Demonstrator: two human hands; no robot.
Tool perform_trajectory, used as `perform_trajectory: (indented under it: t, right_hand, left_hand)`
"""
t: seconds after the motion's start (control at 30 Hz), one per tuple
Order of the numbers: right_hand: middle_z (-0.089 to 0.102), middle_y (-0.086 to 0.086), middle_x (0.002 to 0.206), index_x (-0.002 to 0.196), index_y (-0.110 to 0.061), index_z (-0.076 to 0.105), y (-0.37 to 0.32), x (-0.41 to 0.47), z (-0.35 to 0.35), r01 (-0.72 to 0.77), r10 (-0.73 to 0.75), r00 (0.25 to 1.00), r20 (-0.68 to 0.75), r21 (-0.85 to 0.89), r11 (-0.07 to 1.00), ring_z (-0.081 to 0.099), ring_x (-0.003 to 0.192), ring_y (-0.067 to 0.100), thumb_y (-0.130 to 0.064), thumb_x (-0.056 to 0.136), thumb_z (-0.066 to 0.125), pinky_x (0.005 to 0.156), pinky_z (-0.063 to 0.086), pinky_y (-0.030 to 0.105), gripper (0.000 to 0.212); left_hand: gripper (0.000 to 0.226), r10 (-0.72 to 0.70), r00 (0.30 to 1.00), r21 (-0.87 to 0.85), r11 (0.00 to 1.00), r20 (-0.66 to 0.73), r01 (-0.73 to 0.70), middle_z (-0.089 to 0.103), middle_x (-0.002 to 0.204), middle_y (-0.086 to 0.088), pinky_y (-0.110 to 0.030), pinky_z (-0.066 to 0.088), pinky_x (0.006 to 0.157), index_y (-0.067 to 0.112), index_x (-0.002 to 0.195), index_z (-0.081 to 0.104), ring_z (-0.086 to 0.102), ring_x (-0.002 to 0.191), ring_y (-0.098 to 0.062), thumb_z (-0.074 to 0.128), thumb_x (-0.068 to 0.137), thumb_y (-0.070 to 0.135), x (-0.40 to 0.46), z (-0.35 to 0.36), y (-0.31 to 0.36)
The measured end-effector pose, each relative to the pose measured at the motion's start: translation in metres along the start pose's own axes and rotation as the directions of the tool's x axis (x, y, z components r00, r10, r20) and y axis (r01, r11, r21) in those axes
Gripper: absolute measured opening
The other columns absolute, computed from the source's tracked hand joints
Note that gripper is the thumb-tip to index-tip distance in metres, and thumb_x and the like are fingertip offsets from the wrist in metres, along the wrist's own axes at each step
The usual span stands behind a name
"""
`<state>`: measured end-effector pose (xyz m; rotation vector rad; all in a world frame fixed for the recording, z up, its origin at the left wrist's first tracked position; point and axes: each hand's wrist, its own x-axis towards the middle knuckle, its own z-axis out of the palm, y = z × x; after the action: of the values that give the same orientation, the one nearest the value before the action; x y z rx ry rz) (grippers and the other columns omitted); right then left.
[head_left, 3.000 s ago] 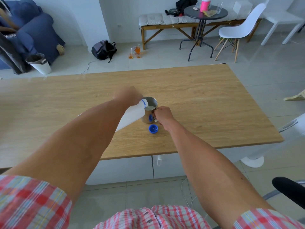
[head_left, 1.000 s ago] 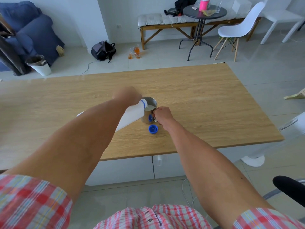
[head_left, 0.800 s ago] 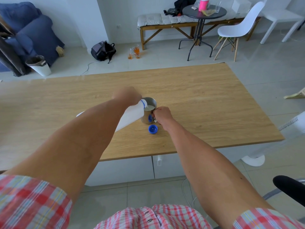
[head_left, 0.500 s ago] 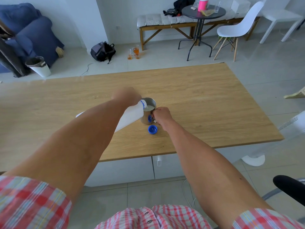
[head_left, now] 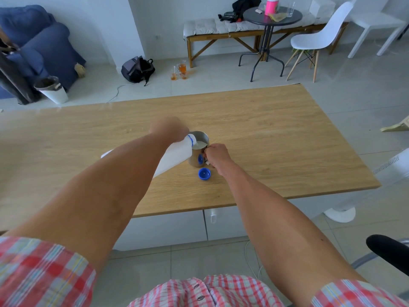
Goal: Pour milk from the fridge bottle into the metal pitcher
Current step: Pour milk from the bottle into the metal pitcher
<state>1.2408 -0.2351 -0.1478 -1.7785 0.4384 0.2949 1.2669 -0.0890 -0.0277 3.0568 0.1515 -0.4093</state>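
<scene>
A white plastic milk bottle (head_left: 177, 156) with a blue neck ring is tipped to the right, its mouth over the rim of the metal pitcher (head_left: 197, 157). My left hand (head_left: 169, 129) grips the bottle from above. White milk shows inside the pitcher, which stands on the wooden table (head_left: 276, 138). My right hand (head_left: 215, 155) is closed on the pitcher's handle at its right side. The bottle's blue cap (head_left: 204, 174) lies on the table just in front of the pitcher.
Beyond the table's far edge are a black backpack (head_left: 138, 68), glass jugs (head_left: 181, 70) on the floor, a white bin (head_left: 52, 89), a round black table (head_left: 272, 15) and a white chair (head_left: 316, 38). A white fan (head_left: 389, 169) stands right of the table.
Hardly anything differs: bottle and both hands hold the same pose at the pitcher, and the milk surface in the pitcher looks slightly higher than three seconds ago.
</scene>
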Motion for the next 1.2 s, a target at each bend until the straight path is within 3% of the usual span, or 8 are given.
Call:
perform_trajectory:
  t: [0.63, 0.8, 0.97, 1.2]
  right_hand:
    - [0.055, 0.01, 0.082, 0.089, -0.014, 0.062, -0.0006, -0.002, -0.0009, 0.002, -0.002, 1.0, 0.006, -0.002, 1.0, 0.043, 0.073, 0.021, -0.001, 0.087, 0.042, 0.057, 0.034, 0.031, 0.024]
    - [0.055, 0.01, 0.082, 0.088, -0.014, 0.062, 0.0, -0.0013, -0.0004, 0.005, -0.005, 1.0, 0.0, -0.008, 1.0, 0.044, 0.073, 0.022, -0.001, 0.087, 0.042, 0.057, 0.034, 0.03, 0.024]
    - [0.054, 0.01, 0.082, 0.089, -0.014, 0.061, -0.0006, -0.0008, -0.0006, 0.004, -0.004, 1.0, 0.001, -0.004, 1.0, 0.043, 0.071, 0.021, 0.0, 0.087, 0.043, 0.054, 0.032, 0.029, 0.024]
    - [0.054, 0.01, 0.081, 0.088, -0.015, 0.061, -0.0001, -0.0014, -0.0009, 0.005, -0.005, 1.0, 0.005, 0.003, 1.0, 0.042, 0.072, 0.021, 0.001, 0.086, 0.042, 0.054, 0.031, 0.028, 0.025]
  left_hand:
    - [0.024, -0.006, 1.0, 0.009, 1.0, 0.004, 0.006, 0.054, 0.086, -0.004, -0.037, 0.043, 0.07, 0.017, 0.105, 0.057, 0.06, 0.09, -0.029, 0.045, 0.097, 0.036, -0.0011, -0.0009, 0.0007]
    - [0.025, -0.002, 1.0, 0.013, 1.0, 0.005, 0.002, 0.059, 0.095, -0.006, -0.037, 0.044, 0.073, 0.016, 0.106, 0.058, 0.06, 0.09, -0.029, 0.045, 0.097, 0.035, -0.0017, -0.0017, 0.0014]
    - [0.024, -0.002, 1.0, 0.006, 1.0, 0.005, 0.002, 0.054, 0.086, -0.004, -0.037, 0.044, 0.073, 0.017, 0.106, 0.057, 0.06, 0.09, -0.029, 0.045, 0.098, 0.036, -0.0014, -0.0018, 0.001]
    - [0.025, -0.002, 1.0, 0.009, 1.0, 0.002, 0.002, 0.057, 0.089, -0.005, -0.036, 0.044, 0.073, 0.016, 0.106, 0.059, 0.061, 0.09, -0.029, 0.045, 0.097, 0.036, -0.0023, -0.0013, 0.0019]
